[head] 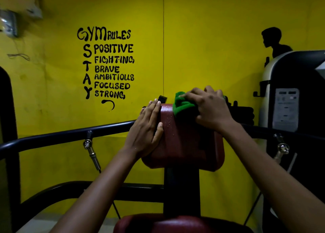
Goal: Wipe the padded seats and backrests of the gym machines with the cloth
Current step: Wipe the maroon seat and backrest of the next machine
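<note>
The right hand (210,109) presses the green cloth (182,104) on the top of the red pad (184,141), fingers curled over it. Left of the cloth, the left hand (147,127) lies flat against the pad's side, fingers straight. Below both hands is the seat (167,224).

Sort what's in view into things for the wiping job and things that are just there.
For the job:
green cloth under the right hand
red backrest, braced by the left hand
red seat

Just there:
yellow wall with painted gym rules
black rail
weight stack cover
</note>
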Available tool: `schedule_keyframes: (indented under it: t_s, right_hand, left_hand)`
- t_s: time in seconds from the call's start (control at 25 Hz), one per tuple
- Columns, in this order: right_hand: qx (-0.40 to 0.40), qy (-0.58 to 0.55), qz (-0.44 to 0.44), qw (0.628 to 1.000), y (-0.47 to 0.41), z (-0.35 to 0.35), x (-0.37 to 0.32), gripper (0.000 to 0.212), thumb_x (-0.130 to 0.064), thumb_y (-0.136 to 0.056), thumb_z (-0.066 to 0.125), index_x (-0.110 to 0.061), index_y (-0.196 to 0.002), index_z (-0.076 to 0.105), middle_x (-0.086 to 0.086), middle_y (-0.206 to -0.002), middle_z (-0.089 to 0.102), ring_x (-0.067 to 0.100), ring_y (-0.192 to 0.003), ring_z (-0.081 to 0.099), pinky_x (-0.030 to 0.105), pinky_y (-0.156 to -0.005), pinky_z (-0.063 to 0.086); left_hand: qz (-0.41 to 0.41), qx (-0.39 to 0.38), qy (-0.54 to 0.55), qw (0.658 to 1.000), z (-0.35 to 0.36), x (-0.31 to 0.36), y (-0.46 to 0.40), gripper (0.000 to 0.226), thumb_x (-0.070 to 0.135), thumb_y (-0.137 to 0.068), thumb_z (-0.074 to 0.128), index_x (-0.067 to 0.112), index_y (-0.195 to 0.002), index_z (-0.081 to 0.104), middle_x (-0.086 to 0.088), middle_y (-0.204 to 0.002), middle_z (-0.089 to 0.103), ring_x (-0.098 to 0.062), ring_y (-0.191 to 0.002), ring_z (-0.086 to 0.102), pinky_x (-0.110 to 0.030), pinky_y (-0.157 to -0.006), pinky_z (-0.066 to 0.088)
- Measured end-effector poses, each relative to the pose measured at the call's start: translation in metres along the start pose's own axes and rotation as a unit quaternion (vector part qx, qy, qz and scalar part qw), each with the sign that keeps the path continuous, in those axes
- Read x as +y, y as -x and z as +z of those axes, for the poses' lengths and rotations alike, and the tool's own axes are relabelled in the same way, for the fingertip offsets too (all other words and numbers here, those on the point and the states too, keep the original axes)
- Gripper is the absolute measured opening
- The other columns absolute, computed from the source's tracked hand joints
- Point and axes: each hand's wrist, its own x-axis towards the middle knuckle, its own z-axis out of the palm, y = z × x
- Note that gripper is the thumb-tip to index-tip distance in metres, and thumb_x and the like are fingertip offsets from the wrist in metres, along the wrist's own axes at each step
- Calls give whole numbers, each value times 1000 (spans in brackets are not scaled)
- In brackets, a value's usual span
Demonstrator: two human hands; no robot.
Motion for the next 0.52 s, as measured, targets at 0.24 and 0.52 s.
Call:
schedule_keyframes:
  t_s: [0.24, 0.52]
  right_hand:
    - [20, 21, 82, 996, 21, 0, -8, 59, -38, -76, 55, -33, -134, 48, -1, -135, 50, 35, -110, 45, 41, -84, 33]
    - [90, 56, 113, 988, 47, 15, -23, 69, -72, -84, 30, -38, -143, 36, 10, -141, 47, 38, -93, 54, 45, -72, 44]
  left_hand:
    - [-20, 10, 28, 999, 5, 5, 11, 63, 40, -97, 24, 8, -151, 18, -8, -158, 14, -18, -146, 9, -33, -118, 14]
    - [-28, 10, 51, 998, 6, 5, 18, 61, 42, -98, 23, 13, -151, 13, -1, -159, 7, -10, -146, 2, -37, -118, 17]
